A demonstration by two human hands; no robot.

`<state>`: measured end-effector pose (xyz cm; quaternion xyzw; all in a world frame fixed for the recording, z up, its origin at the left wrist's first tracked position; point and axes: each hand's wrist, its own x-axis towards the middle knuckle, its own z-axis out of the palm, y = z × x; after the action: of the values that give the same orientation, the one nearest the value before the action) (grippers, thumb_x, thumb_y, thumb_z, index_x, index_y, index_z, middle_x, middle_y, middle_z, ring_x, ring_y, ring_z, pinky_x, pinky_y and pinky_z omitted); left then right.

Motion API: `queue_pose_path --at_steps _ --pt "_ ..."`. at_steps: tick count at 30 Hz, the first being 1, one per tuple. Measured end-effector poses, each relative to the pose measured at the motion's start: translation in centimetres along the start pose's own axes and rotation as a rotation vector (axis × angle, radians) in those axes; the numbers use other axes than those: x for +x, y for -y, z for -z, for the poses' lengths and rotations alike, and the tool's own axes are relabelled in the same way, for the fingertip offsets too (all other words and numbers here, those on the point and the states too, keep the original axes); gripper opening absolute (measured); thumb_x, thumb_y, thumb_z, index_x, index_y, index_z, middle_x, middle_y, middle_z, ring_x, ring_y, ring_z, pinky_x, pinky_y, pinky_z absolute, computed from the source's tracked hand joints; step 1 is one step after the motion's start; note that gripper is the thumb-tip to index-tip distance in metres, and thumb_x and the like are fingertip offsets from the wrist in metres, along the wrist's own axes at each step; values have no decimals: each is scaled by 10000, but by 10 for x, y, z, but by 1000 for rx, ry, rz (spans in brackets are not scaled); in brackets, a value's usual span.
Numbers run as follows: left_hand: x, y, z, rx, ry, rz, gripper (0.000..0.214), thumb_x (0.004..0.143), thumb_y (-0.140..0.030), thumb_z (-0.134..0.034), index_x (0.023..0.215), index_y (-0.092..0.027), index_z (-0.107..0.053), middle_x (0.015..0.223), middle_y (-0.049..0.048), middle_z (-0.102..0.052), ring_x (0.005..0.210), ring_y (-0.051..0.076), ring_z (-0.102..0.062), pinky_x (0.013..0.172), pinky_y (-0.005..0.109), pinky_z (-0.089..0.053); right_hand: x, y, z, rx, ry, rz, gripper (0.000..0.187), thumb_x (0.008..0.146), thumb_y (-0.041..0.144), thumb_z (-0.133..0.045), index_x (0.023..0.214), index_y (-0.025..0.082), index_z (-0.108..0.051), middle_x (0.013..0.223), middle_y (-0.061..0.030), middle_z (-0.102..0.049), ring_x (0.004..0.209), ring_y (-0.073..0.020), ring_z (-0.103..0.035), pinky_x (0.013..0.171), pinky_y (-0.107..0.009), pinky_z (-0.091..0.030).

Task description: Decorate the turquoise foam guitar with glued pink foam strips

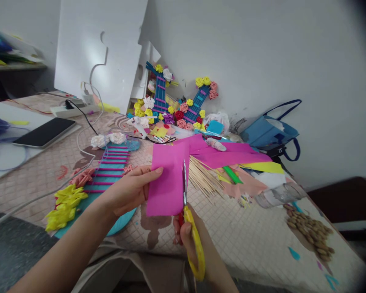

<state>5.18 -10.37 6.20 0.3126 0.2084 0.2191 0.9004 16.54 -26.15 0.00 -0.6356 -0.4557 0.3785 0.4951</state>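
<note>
My left hand [131, 189] pinches the left edge of a magenta paper sheet [167, 179], thumb on top, and holds it up over the table. My right hand [189, 240] is closed round the yellow handles of a pair of scissors [190, 219]. The blades point away from me and run along the right edge of the magenta sheet. More magenta paper [219, 152] lies flat behind the held sheet.
A bundle of thin wooden sticks [203, 177], coloured paper sheets and a clear plastic bottle [277, 195] lie to the right. At left lie a teal piece with pink sticks [111, 167], yellow paper flowers [64, 205] and a tablet [44, 132]. Nuts [311, 232] and a blue bag [268, 130] are at right.
</note>
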Motion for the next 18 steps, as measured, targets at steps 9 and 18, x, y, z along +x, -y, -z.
queue_pose_path --at_steps 9,18 --pt "-5 -6 -9 10 -57 -61 105 810 -91 -640 746 -119 -719 720 60 -742 618 134 -696 614 180 -567 -1 -5 4 -21 -11 54 515 869 675 -360 928 184 -506 739 0 -493 565 -98 -423 502 -214 -394" --pt "-4 2 -8 -8 -48 -61 106 809 -93 -643 735 -130 -709 724 44 -741 629 127 -693 600 172 -561 6 3 0 23 -36 16 635 770 809 -320 856 198 -468 683 19 -458 509 -89 -412 451 -206 -382"
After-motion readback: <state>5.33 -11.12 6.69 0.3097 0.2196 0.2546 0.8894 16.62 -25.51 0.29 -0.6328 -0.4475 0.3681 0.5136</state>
